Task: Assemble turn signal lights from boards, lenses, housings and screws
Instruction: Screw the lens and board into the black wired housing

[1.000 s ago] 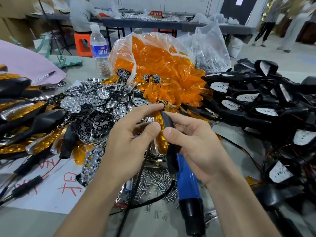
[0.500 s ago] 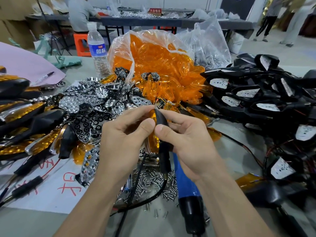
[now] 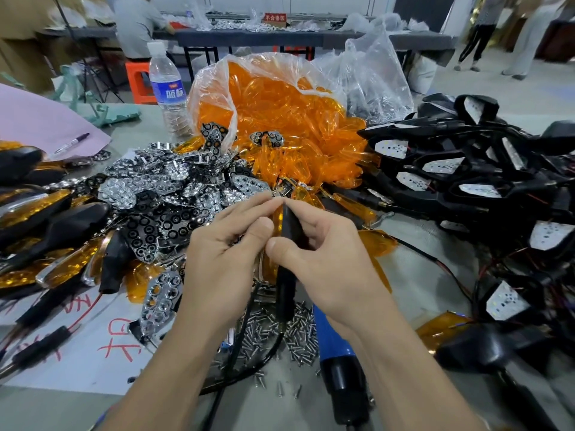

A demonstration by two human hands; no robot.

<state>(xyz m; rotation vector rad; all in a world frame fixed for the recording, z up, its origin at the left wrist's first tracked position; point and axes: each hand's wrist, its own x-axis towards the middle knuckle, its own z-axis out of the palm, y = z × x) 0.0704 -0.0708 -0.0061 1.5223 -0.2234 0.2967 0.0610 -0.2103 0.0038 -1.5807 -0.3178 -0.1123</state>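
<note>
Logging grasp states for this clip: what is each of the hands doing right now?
Left hand: pinching the top of the black plastic turn signal housing.
Right hand: gripping the same housing.

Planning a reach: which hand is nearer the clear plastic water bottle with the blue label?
Left. The left hand lies below and slightly right of the water bottle; the right hand is farther right.

One head-worn wide-angle view looks forward and down, close over the cluttered table [image 3: 435, 231]

Glossy orange plastic lenses [image 3: 280, 119], chrome-bright reflectors [image 3: 161, 188], matt black housings [image 3: 451, 188], shiny metal screws [image 3: 298, 337].
</note>
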